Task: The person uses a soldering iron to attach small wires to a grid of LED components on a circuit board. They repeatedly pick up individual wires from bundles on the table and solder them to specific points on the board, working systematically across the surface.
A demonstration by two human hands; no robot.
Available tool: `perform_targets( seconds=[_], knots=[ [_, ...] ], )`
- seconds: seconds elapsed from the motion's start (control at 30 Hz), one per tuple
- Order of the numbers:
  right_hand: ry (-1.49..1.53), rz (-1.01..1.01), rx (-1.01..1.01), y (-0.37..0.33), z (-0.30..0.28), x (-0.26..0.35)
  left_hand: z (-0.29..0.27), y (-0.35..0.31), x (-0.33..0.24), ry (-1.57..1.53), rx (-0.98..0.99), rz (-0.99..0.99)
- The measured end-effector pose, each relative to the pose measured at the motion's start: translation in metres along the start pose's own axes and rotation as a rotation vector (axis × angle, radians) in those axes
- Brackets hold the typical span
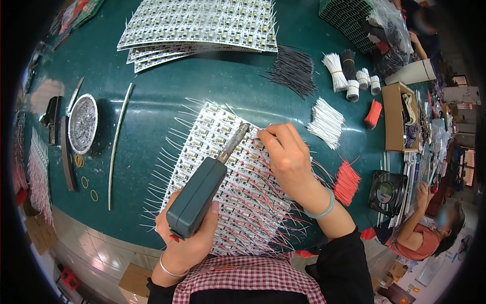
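My left hand (pixel 195 244) is wrapped round the handle of a dark green soldering gun (pixel 196 196). Its thick, crusted tip points up and right, close to the top right edge of a white circuit board panel (pixel 195 152). Beside that tip, the fingers of my right hand (pixel 287 159) are pinched on a thin wire (pixel 257 136), whose colour is hard to make out. Rows of small components cover the panel. White wires (pixel 163 175) stick out along its left side, and red wires (pixel 253 202) spread over its right part.
Stacked panels (pixel 202 25) lie at the back. Loose black wires (pixel 293 70), white wires (pixel 325 123) and red wires (pixel 347 182) lie to the right, near a cardboard box (pixel 397 116) and a fan (pixel 387 192). Left stands a metal bowl (pixel 83 124). A co-worker (pixel 422 235) sits far right.
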State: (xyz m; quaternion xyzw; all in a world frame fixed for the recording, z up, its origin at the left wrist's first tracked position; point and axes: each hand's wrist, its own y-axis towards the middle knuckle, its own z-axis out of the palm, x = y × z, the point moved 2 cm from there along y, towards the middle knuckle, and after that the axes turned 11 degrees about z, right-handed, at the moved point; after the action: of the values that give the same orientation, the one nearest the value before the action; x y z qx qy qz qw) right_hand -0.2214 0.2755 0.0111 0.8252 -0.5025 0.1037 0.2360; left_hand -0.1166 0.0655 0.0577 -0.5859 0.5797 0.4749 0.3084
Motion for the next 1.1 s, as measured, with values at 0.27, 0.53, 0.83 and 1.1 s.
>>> perform_targets(
  seconds=[0.27, 0.53, 0.83, 1.1],
  knots=[
    [-0.006, -0.002, -0.079, -0.005, -0.009, 0.012, -0.006, -0.006, 0.001, 0.039, 0.003, -0.043],
    [0.020, -0.003, -0.049, -0.009, -0.001, 0.014, -0.005, -0.009, 0.003, 0.002, -0.022, -0.030],
    [-0.016, 0.021, -0.027, -0.005, 0.002, 0.009, 0.006, -0.001, 0.009, -0.080, -0.032, -0.069],
    [-0.060, 0.020, -0.012, -0.002, 0.000, 0.012, 0.012, -0.003, 0.014, -0.075, -0.024, -0.109]
  ],
)
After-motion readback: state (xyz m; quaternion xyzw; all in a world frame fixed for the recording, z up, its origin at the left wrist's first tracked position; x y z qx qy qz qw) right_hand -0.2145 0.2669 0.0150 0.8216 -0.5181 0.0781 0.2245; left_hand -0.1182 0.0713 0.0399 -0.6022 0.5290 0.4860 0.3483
